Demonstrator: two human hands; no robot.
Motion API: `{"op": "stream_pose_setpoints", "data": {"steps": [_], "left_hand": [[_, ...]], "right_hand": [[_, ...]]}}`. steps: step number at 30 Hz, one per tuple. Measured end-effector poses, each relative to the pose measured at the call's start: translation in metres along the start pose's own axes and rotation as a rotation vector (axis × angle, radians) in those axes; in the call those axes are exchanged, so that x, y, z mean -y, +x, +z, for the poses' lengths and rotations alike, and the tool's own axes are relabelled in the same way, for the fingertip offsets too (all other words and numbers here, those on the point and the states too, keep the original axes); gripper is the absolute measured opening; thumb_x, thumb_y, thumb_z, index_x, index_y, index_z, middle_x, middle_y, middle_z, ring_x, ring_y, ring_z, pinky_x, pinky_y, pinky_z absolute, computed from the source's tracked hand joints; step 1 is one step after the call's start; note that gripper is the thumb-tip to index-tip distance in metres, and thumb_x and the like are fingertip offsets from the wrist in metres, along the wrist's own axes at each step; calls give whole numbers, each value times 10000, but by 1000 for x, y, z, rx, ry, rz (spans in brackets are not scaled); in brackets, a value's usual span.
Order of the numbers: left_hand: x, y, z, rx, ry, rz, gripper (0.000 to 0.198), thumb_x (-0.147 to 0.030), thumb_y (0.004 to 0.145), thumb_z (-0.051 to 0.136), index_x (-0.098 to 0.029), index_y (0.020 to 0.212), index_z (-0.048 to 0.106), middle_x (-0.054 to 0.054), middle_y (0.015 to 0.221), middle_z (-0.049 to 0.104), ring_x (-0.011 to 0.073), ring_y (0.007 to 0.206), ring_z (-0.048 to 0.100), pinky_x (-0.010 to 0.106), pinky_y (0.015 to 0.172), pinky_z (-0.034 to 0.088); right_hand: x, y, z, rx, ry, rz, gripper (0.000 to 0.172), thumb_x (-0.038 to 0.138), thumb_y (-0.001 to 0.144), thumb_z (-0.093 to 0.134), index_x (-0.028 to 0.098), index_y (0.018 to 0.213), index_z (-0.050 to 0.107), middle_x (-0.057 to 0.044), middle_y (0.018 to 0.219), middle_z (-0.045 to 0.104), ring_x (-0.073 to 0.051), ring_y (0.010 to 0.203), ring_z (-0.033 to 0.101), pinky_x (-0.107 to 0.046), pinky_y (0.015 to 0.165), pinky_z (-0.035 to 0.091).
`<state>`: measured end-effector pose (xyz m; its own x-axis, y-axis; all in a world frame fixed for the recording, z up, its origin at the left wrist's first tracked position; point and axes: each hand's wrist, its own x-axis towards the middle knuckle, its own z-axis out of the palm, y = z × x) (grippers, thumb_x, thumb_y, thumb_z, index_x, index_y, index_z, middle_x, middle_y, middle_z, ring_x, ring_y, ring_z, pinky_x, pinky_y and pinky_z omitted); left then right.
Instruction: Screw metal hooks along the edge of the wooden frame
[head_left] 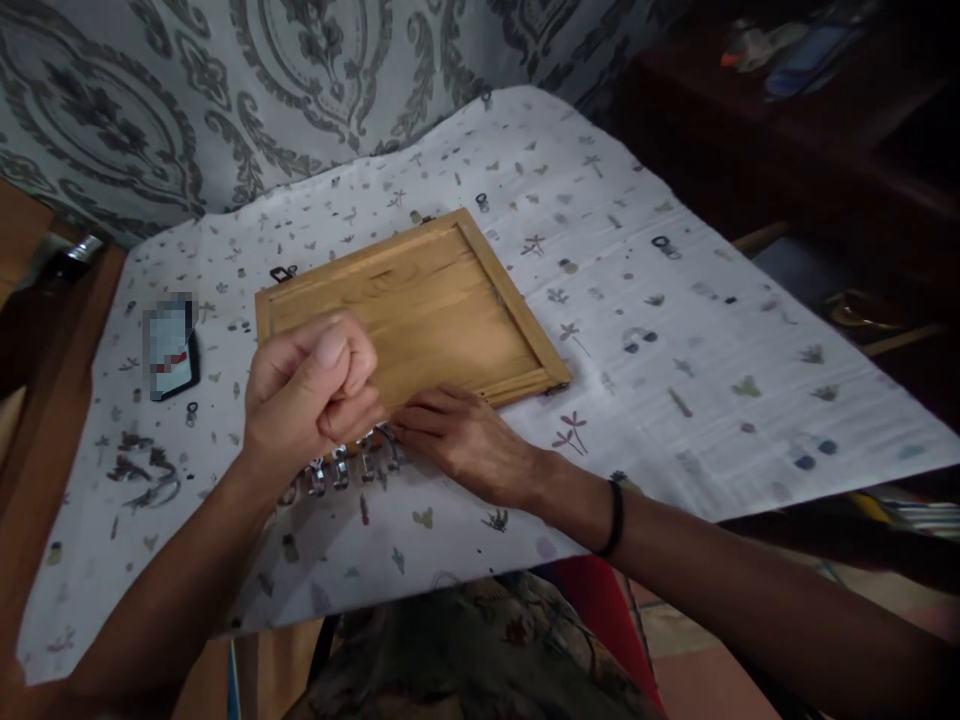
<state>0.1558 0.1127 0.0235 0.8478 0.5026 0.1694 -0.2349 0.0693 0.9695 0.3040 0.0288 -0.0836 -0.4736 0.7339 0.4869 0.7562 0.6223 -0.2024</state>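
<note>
A shallow wooden framed panel (405, 300) lies flat and slanted on the cloth-covered table, small dark metal fittings at its edges. Above its near left corner I hold my left hand (311, 385) in a fist, thumb folded over the curled fingers; nothing shows in it. At the panel's near edge is my right hand (469, 440), palm down, fingers drawn together at the tips. What those tips hold, if anything, is hidden. Shiny metal hooks or clips (341, 467) stand in a row along that edge, between my two hands, partly covered by the left.
On the left lie a phone (171, 350) and a small pile of metal pieces (146, 470). The printed white tablecloth (637, 290) reaches a patterned curtain (315, 80) behind. Dark furniture (750, 130) holding small items stands at the right.
</note>
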Motion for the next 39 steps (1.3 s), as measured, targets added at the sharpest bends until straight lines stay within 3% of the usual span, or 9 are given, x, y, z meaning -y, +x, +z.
{"op": "stream_pose_setpoints", "data": {"steps": [5,9,11,16,20,26,39], "left_hand": [[1,9,-14,153,-42,-60,454,-454,1039,515,-210,667,422,-101,474,166,34,310,121,186,332,140],[3,11,-11,206,-38,-53,440,-422,1051,504,-206,678,414,-104,488,173,26,316,128,167,337,147],[4,7,-1,126,4,0,411,-402,1051,515,-201,700,444,-106,500,195,20,326,138,162,347,169],[-4,-11,30,-267,144,211,327,-336,1025,585,-189,738,537,-83,546,308,26,362,208,198,368,193],[-13,-15,36,-451,109,281,296,-235,1004,600,-180,715,571,-53,629,373,20,362,221,223,353,166],[1,-11,29,-425,104,260,335,-351,995,642,-175,721,560,-68,606,345,16,366,160,229,354,139],[11,-12,28,-435,87,289,304,-305,1015,613,-167,751,551,-73,624,358,11,383,180,210,370,161]], "right_hand": [[0,0,-1,-7,-2,5,147,156,1008,570,136,1009,715,-63,998,765,-231,950,610,-357,787,460],[-1,-1,-1,-21,1,5,176,150,1021,538,137,992,711,-69,976,759,-224,939,598,-361,783,460],[-1,-1,0,-35,11,3,192,152,1027,526,137,977,710,-69,962,755,-220,941,598,-357,789,463],[-1,-1,2,-44,17,-7,210,176,1033,521,144,943,708,-74,952,755,-223,946,606,-361,794,464],[-1,-1,3,-42,8,-3,212,183,1038,515,144,966,710,-83,1025,763,-220,960,607,-357,804,459],[-1,-1,3,-36,-18,-4,194,180,1031,530,145,975,712,-78,1010,767,-222,969,613,-355,821,458],[-1,-1,2,-28,1,-1,217,175,1039,507,139,978,712,-77,980,759,-224,966,610,-363,809,457]]}}
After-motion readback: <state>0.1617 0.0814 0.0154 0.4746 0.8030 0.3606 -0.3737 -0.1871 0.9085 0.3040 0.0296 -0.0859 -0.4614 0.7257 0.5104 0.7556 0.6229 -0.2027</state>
